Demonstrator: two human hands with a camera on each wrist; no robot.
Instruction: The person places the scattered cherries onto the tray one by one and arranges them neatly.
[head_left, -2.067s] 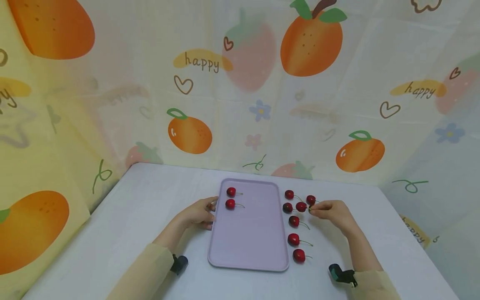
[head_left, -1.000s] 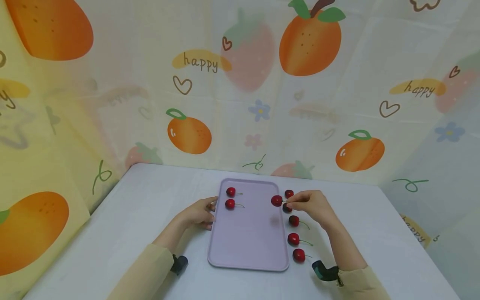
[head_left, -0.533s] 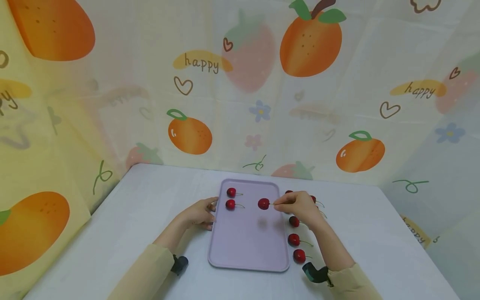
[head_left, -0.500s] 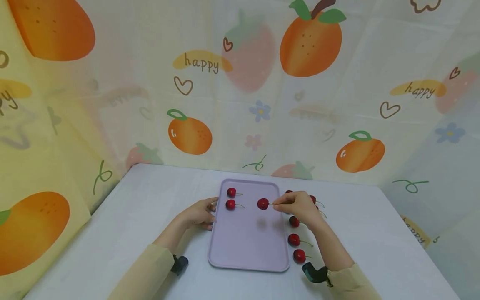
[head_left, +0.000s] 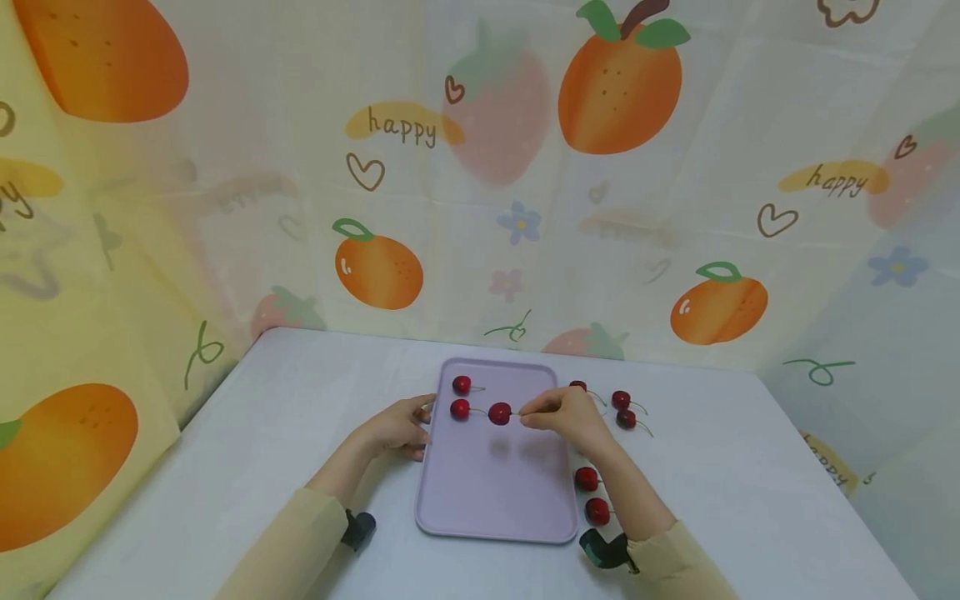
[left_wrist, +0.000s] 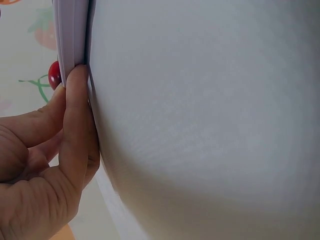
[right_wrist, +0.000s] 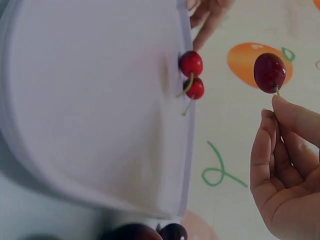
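Note:
My right hand (head_left: pixel 572 418) pinches the stem of a dark red cherry (head_left: pixel 499 413) between thumb and fingertips. This cherry hangs above the lilac tray (head_left: pixel 495 500), its shadow falling on the tray below. Two other cherries, a far one (head_left: pixel 461 384) and a nearer one (head_left: pixel 460 409), lie on the tray along its left side, stems pointing right. At the tray's left edge is my left hand (head_left: pixel 393 427). In the left wrist view, its thumb and fingers (left_wrist: pixel 76 115) pinch the tray rim (left_wrist: pixel 70 35) from both sides.
Several cherries lie on the white table (head_left: pixel 300 392) right of the tray, including a pair (head_left: pixel 626 419) further right and a near one (head_left: pixel 597 511). My right forearm hides part of this group. A fruit-print cloth (head_left: pixel 480 250) hangs behind the table.
My right hand took a cherry by its stem from the group at the right, lifted it and carried it left over the tray, close to the two lying there. My left hand stayed put.

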